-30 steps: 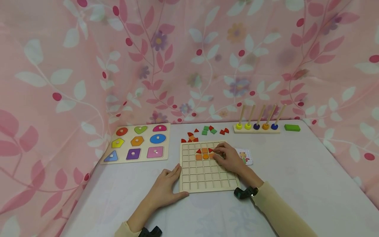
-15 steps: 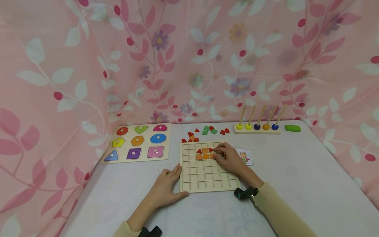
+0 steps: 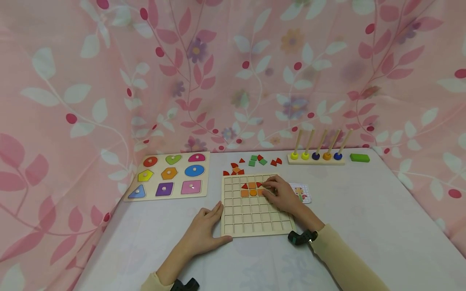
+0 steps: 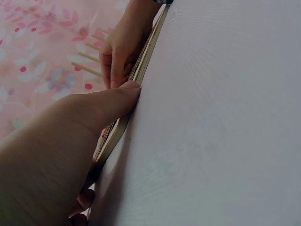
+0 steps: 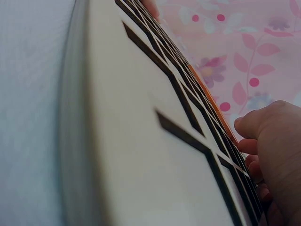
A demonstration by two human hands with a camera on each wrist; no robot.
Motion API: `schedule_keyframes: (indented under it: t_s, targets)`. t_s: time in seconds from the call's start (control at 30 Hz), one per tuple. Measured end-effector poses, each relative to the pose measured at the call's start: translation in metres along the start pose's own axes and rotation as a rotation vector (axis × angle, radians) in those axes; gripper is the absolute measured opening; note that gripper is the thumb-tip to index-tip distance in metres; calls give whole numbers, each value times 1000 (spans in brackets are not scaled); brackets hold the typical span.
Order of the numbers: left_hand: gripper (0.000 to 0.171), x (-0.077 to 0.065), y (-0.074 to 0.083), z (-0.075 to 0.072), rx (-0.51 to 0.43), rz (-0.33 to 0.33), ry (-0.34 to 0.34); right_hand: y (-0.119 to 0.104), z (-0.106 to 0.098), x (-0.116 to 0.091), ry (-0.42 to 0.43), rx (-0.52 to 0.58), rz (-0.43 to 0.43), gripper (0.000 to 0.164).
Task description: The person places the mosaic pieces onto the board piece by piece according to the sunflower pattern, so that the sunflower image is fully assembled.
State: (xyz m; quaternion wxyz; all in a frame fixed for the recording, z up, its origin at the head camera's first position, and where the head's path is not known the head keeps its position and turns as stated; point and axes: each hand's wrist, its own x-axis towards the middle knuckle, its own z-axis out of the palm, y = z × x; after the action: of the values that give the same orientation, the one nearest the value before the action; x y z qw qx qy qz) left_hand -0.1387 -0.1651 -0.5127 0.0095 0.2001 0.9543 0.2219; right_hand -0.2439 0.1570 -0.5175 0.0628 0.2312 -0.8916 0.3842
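My left hand [image 3: 204, 232] lies spread at the left side of the gridded board [image 3: 255, 220], fingers extended against it rather than gripping, thumb at the near edge. My right hand [image 3: 282, 194] bends over the board's upper right cells, fingers curled at the right red triangle [image 3: 259, 184]; I cannot tell whether they pinch it or merely touch it. The board lies flat on the desk [image 3: 364, 222] before me.

Only the head view lays out the pattern: a left red triangle [image 3: 244, 186] beside an upper orange square [image 3: 252, 185], and below them a lower orange square [image 3: 244, 193] beside an orange disc [image 3: 253, 192]. The left wrist view adds the board's side edge, my thumb tip on it. The right wrist view brings the dark grooves up close, but my thumb and fingers block the piece there.

From above, my right hand partly covers the pattern card [image 3: 306, 193]. Beyond the board lie loose red pieces [image 3: 278, 161] and green squares [image 3: 252, 163]; left sits a shape puzzle [image 3: 176, 197], right a peg rack [image 3: 316, 162] and a green block [image 3: 359, 157], with floral cloth [image 3: 218, 81] behind.
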Motion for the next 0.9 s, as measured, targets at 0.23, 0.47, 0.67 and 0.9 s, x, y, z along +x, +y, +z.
schedule_keyframes:
  t_s: [0.23, 0.47, 0.67, 0.9]
  targets:
    - [106, 1, -1, 1, 14, 8, 7, 1, 0, 0, 2, -1, 0, 28]
    - [105, 1, 0, 1, 15, 10, 9, 0, 0, 0, 2, 9, -1, 30]
    - [107, 1, -1, 1, 15, 12, 10, 0, -1, 0, 1, 5, -7, 30]
    - [106, 1, -2, 2, 1, 4, 5, 0, -1, 0, -2, -3, 0, 28]
